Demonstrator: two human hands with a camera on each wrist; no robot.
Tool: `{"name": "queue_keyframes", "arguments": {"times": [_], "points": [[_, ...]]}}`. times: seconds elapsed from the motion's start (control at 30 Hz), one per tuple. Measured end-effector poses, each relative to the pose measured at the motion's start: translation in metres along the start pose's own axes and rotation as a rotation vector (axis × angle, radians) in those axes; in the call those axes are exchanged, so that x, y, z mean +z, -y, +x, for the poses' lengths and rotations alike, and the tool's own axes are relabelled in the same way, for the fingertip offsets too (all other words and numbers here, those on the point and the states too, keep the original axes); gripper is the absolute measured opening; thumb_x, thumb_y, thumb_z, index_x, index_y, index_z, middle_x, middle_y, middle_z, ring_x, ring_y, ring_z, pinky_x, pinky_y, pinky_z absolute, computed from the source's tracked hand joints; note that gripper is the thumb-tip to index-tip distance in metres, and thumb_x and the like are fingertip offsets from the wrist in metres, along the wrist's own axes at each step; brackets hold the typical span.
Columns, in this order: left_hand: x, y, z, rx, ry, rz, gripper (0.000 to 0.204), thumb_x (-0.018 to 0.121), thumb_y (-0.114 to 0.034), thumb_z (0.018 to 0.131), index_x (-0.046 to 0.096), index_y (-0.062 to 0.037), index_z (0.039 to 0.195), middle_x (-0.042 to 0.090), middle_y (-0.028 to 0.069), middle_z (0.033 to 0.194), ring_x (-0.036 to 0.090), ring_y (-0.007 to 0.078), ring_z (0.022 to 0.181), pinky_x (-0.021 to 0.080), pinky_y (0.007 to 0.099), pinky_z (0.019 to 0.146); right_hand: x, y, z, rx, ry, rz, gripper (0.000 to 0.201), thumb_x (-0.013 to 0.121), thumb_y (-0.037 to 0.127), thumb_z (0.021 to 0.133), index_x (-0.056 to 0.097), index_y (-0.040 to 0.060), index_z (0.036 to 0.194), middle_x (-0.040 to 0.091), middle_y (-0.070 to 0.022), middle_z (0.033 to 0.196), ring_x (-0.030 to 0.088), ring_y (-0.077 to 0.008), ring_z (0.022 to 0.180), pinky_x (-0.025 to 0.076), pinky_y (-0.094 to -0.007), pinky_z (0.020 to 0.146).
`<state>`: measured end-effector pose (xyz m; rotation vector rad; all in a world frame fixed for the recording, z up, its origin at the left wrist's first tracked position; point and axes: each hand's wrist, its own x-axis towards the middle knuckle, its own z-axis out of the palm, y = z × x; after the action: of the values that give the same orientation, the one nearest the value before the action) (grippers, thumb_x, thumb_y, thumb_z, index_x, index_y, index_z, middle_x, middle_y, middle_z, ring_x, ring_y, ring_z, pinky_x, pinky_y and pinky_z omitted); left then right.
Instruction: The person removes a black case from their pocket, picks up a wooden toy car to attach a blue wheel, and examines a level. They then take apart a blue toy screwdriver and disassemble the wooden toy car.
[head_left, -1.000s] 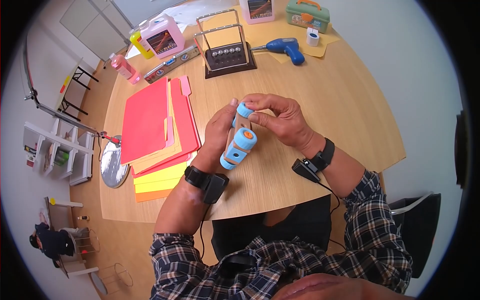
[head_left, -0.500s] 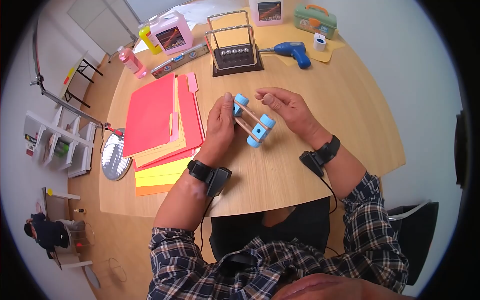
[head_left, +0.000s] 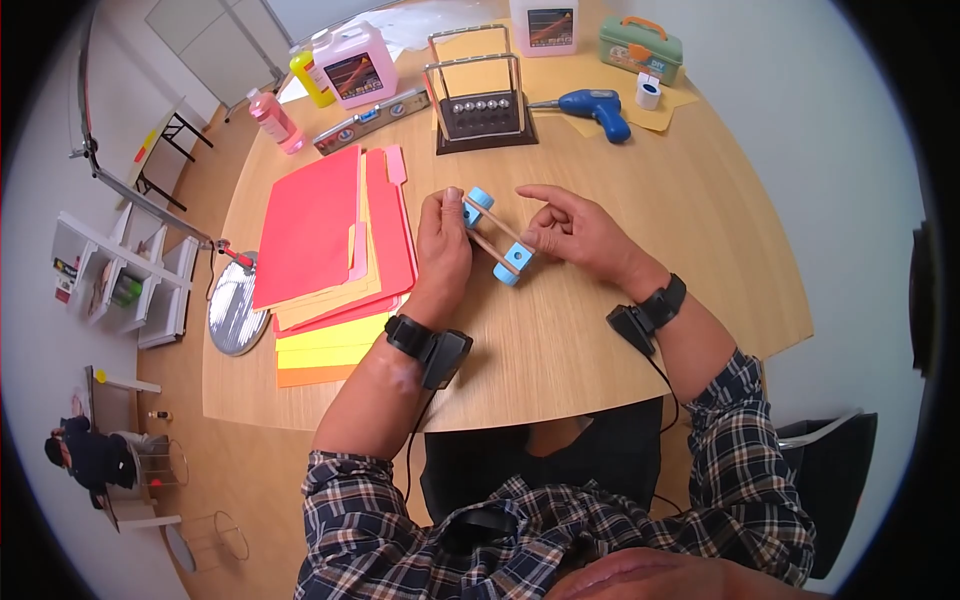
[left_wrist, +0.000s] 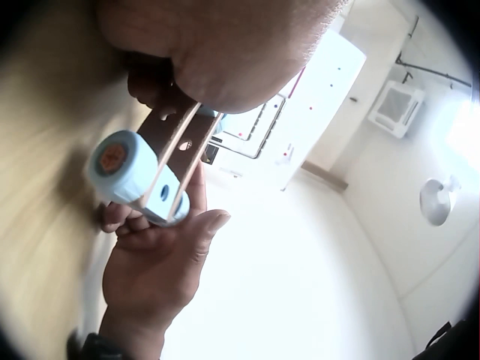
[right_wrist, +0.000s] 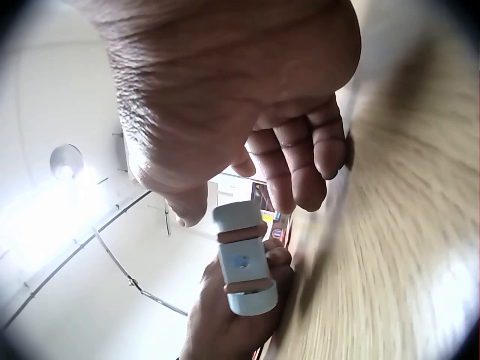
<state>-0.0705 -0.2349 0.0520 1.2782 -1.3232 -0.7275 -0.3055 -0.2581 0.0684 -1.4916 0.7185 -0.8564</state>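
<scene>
A toy frame [head_left: 516, 258] of wooden strips joined to light-blue blocks is held up over the table, slanting down to the right in the head view. My left hand [head_left: 443, 245] grips its far-left end, thumb on top. Around the other end is my right hand [head_left: 590, 240], index finger stretched out and thumb tip right at the blue block, partly hiding it. Near the frame, the left wrist view shows a blue knob [left_wrist: 114, 159] with an orange centre. In the right wrist view, a blue end cap [right_wrist: 237, 214] lies between my right thumb and its loosely bent fingers.
Coloured folders [head_left: 310, 230] are stacked on the left. Toward the back stand a Newton's cradle [head_left: 487, 125], a spirit level [head_left: 370, 120], a blue toy drill [head_left: 597, 108], pink jugs [head_left: 355, 65] and a green toolbox [head_left: 640, 52]. A round mirror [head_left: 237, 310] is beside the table's left edge.
My right hand let go of a blue knob at the far end, drew away, and has come to the other end. The frame has swung round toward the right in my left hand.
</scene>
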Motion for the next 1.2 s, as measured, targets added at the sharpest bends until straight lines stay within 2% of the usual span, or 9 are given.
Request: {"name": "queue_keyframes", "arguments": {"times": [0.1,0.2,0.27,0.4,0.47,0.67,0.87,1.0,1.2], "points": [[0.003,-0.007,-0.002,-0.114,-0.035,-0.142,0.04,0.046,-0.042,0.12,0.061,-0.0046,0.121,0.058,0.002,0.091,0.055,0.0102,0.077,0.05,0.031,0.067,0.0,-0.001,-0.001,-0.027,0.009,-0.089,0.067,0.085,0.024,0.099,0.056,-0.002,0.153,0.069,-0.0012,0.091,0.059,-0.0054,0.079,0.05,-0.0227,0.07],[-0.002,-0.009,-0.002,-0.249,0.041,-0.261,0.042,0.045,-0.039,0.121,0.064,-0.0026,0.128,0.067,0.0049,0.101,0.061,0.0122,0.083,0.053,0.0307,0.074,-0.003,0.0,-0.001,-0.017,-0.014,-0.252,0.059,0.083,0.019,0.101,0.059,0.0011,0.152,0.069,-0.0011,0.102,0.06,-0.0031,0.081,0.05,-0.0214,0.07],[-0.011,-0.011,0.003,-0.285,0.133,-0.252,0.039,0.049,-0.037,0.119,0.065,-0.0022,0.129,0.068,0.0055,0.101,0.065,0.0123,0.089,0.054,0.0308,0.076,-0.006,0.001,0.001,0.015,-0.068,-0.289,0.045,0.082,0.018,0.101,0.069,-0.0009,0.14,0.071,-0.0013,0.1,0.06,-0.003,0.08,0.05,-0.0217,0.071],[-0.023,-0.016,0.006,-0.229,0.144,0.039,0.036,0.053,-0.031,0.116,0.065,-0.0005,0.13,0.07,0.0066,0.104,0.067,0.0132,0.094,0.055,0.031,0.081,-0.018,-0.005,0.006,0.058,-0.111,-0.315,0.036,0.08,0.021,0.102,0.074,-0.0026,0.129,0.074,-0.0022,0.096,0.062,-0.0053,0.08,0.052,-0.0236,0.073],[-0.025,-0.006,0.01,-0.122,0.174,0.128,0.034,0.055,-0.024,0.114,0.065,0.0013,0.134,0.071,0.0074,0.107,0.066,0.0137,0.096,0.054,0.0308,0.086,-0.023,-0.007,0.008,0.036,-0.15,-0.436,0.036,0.081,0.028,0.1,0.077,-0.0032,0.117,0.079,-0.0092,0.098,0.071,-0.0136,0.086,0.058,-0.0316,0.079],[-0.026,-0.007,0.009,-0.14,0.183,0.197,0.037,0.061,-0.018,0.109,0.063,0.0021,0.139,0.071,0.008,0.111,0.066,0.0151,0.102,0.054,0.0314,0.093,-0.03,-0.018,0.014,-0.072,-0.348,-0.39,0.036,0.079,0.029,0.101,0.078,-0.0025,0.119,0.079,-0.0133,0.096,0.072,-0.0193,0.084,0.058,-0.0342,0.079],[-0.022,-0.017,0.004,-0.099,0.273,0.121,0.044,0.069,-0.01,0.102,0.061,0.0002,0.144,0.07,0.006,0.108,0.066,0.0133,0.098,0.055,0.0296,0.089,-0.048,-0.017,0.015,0.039,-0.349,-0.437,0.031,0.073,0.028,0.104,0.079,-0.0009,0.116,0.08,-0.013,0.096,0.072,-0.021,0.084,0.057,-0.0354,0.078],[-0.019,-0.029,-0.001,-0.161,0.387,0.135,0.053,0.077,-0.009,0.098,0.06,-0.0011,0.148,0.07,0.0051,0.107,0.066,0.0125,0.095,0.055,0.0287,0.084,-0.048,-0.016,0.014,-0.019,-0.32,-0.489,0.029,0.072,0.025,0.104,0.078,-0.0011,0.114,0.079,-0.0124,0.095,0.071,-0.0208,0.083,0.057,-0.0356,0.079],[-0.012,-0.051,-0.01,-0.214,0.453,0.371,0.08,0.094,-0.017,0.088,0.055,-0.0024,0.156,0.065,0.0022,0.099,0.062,0.0106,0.087,0.052,0.0277,0.076,-0.049,-0.013,0.011,0.019,-0.347,-0.463,0.026,0.071,0.023,0.104,0.078,-0.0005,0.114,0.079,-0.0133,0.096,0.072,-0.0216,0.085,0.057,-0.0356,0.08]]}}
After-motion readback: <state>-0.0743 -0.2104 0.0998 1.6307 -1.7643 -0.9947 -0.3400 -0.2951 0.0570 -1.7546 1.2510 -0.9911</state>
